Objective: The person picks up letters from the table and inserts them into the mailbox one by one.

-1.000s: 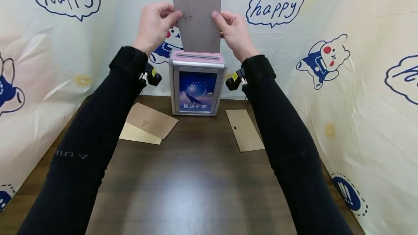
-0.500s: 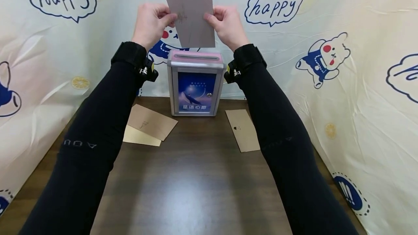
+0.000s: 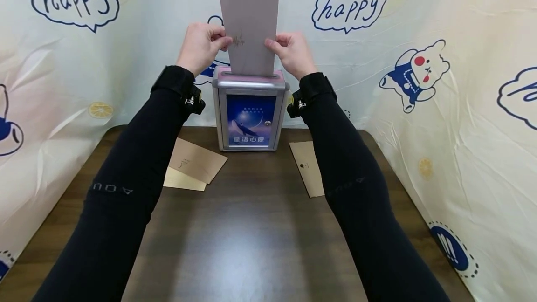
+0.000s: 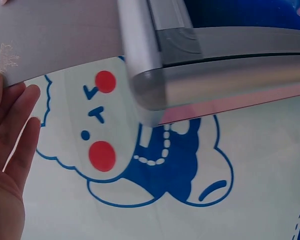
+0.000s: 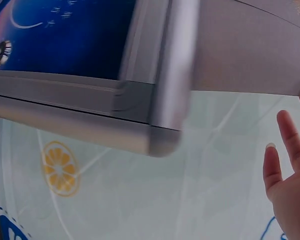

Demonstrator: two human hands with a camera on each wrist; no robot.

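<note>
Lower in the frame, a dark wooden table is seen, with tan envelopes lying mid-left. Behind them, at centre, stands a pink-topped box. Above it, a grey envelope is pinched upright by the left hand and right hand (one per edge), its lower end at the slot.

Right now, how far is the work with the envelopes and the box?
Nothing looks finished yet. In hand: left hand and right hand pinch the grey envelope upright, its lower edge at the slot of the box; most of it is above the lid. Left: two envelopes and one brown envelope lie on the table.
</note>
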